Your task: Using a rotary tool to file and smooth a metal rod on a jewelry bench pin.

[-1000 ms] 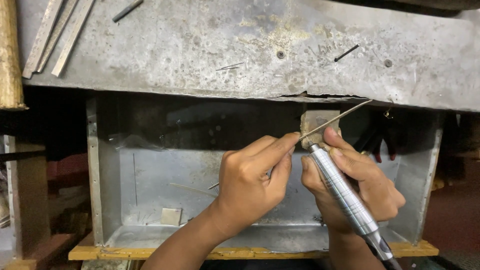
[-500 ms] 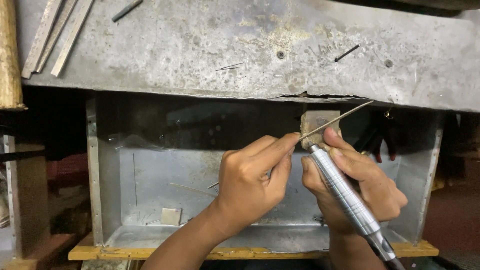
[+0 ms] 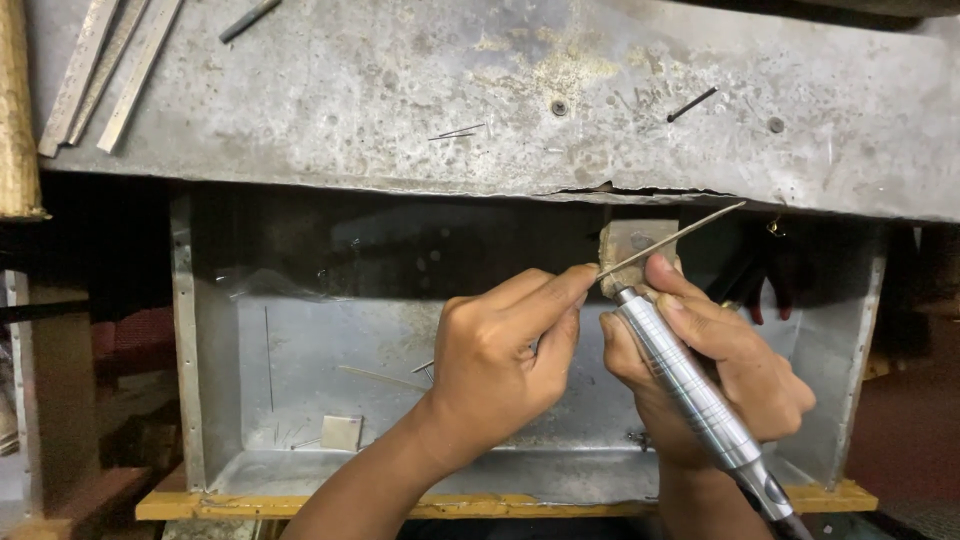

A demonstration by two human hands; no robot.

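My right hand [image 3: 715, 365] grips a ribbed silver rotary handpiece [image 3: 690, 395] like a pen; its tip meets a worn wooden bench peg [image 3: 632, 245] jutting from the bench edge. My left hand [image 3: 500, 360] pinches the low end of a thin metal rod [image 3: 672, 240], which lies slanted up to the right across the peg. Whatever is worked on at the tip is too small to make out.
A scratched grey metal benchtop [image 3: 450, 90] spans the top, with flat metal strips [image 3: 105, 70] at its left and small nails on it. Below hangs a metal catch tray [image 3: 300, 400] holding a small square plate [image 3: 341, 432] and wire bits. A yellow wooden rail [image 3: 300, 505] edges its front.
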